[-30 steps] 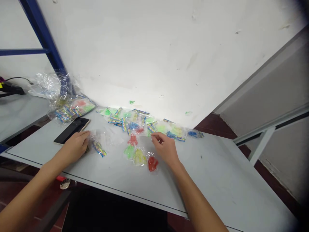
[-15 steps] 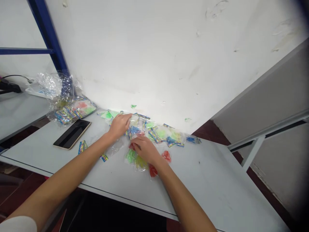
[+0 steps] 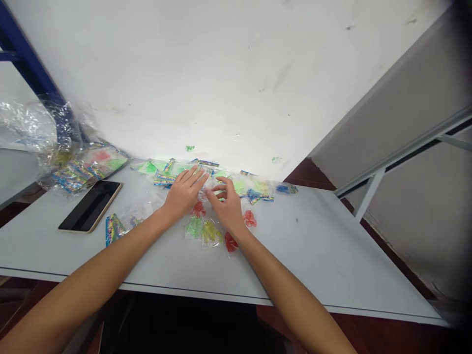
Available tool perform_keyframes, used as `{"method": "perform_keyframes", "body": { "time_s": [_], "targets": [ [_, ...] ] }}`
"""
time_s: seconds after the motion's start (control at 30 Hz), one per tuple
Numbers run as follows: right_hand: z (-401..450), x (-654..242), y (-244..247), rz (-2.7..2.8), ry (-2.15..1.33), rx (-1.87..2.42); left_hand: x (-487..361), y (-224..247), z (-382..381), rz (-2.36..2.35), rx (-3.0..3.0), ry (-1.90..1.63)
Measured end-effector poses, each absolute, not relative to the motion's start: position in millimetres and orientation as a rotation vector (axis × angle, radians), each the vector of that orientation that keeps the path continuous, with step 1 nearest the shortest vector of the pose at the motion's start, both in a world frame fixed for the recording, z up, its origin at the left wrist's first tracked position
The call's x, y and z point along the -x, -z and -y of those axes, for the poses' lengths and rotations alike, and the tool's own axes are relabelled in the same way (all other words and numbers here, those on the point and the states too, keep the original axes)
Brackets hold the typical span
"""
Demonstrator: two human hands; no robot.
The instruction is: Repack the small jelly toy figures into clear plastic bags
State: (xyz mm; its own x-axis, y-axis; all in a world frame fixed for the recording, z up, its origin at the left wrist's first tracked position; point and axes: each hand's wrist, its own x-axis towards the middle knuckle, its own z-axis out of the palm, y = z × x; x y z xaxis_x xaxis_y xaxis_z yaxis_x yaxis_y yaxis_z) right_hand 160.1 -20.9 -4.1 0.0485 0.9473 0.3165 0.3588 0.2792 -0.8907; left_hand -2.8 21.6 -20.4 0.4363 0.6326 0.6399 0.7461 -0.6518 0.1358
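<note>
While the left hand [image 3: 185, 192] lies flat with fingers extended over the row of colored packets [image 3: 162, 173], the right hand [image 3: 226, 200] curls half-open beside it, its grip unclear. The gray tabletop [image 3: 317, 255] meets a scuffed white wall [image 3: 221, 88].

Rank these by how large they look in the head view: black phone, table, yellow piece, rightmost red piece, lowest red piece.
1. Table
2. Black phone
3. Yellow piece
4. Rightmost red piece and lowest red piece: too alike to rank
</note>
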Motion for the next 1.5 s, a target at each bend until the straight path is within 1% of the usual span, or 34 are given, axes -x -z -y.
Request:
{"method": "perform_keyframes", "body": {
  "time_s": [0.13,0.27,0.43,0.63,0.83,1.1,1.3,1.5],
  "targets": [
    [12.4,-167.8,11.1,1.691,-0.426,1.214,2.5,16.9,-17.1,1.170,2.566,0.972],
    [5.7,-173.7,16.4,1.822,-0.325,1.140,2.1,18.7,-16.0,1.193,2.566,1.005],
    [6.8,-174.3,13.9,1.891,-0.285,1.034,3.9,23.7,-17.7,1.270,2.548,1.043],
    [9.7,-171.5,12.0,1.911,-0.272,1.054,7.3,21.3,-19.8,1.172,2.585,1.042],
    [7.7,-175.6,14.2,1.870,-0.269,1.074,11.9,22.6,-24.6,1.247,2.578,0.989],
    [4.7,-177.4,17.4,1.832,-0.221,1.031,15.8,25.1,-28.5,1.297,2.451,1.020],
    [7.7,-176.1,18.3,1.952,-0.097,0.967,13.0,26.4,-26.6,1.266,2.426,1.056],
    [9.6,-173.9,14.7,1.956,-0.092,0.996,11.6,26.1,-26.7,1.268,2.430,1.043]
  ]
}}
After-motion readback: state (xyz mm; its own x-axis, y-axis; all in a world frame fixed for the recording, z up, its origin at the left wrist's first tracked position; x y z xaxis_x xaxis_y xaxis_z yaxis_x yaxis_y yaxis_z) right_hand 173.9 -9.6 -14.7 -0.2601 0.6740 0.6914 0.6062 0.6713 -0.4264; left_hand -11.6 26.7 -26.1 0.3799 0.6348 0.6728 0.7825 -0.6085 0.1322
